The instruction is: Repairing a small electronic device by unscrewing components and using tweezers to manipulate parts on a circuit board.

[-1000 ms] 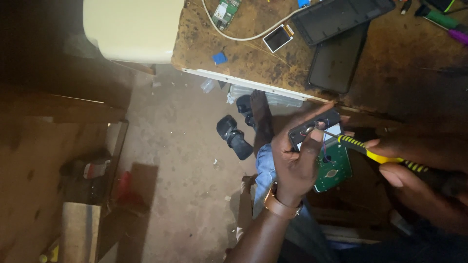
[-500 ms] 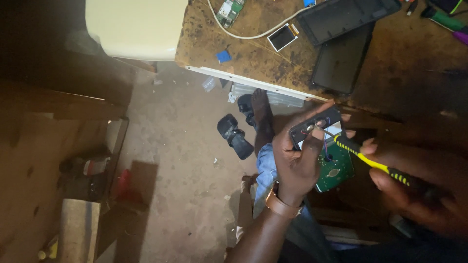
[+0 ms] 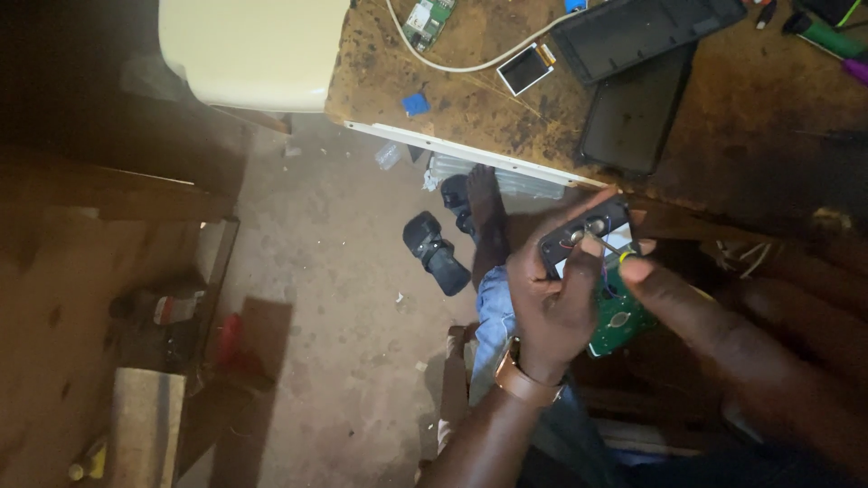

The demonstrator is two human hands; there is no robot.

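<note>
Holding the black casing [image 3: 586,237] with its green circuit board [image 3: 618,321] steady over the lap, the left hand [image 3: 551,303] should stay firm while the right hand [image 3: 687,312], pinching a thin screwdriver [image 3: 604,244], keeps the tip square in the casing.

A small rectangular screen [image 3: 527,69] with a white frame lies on the worn brown table [image 3: 470,108], beside a white cable [image 3: 452,65]. Two large dark flat panels [image 3: 637,113] lie just right of it.

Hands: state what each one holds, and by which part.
Left hand grips the black rectangular plastic housing along its lower edge. Right hand pinches the yellow-handled screwdriver near its tip.
</note>
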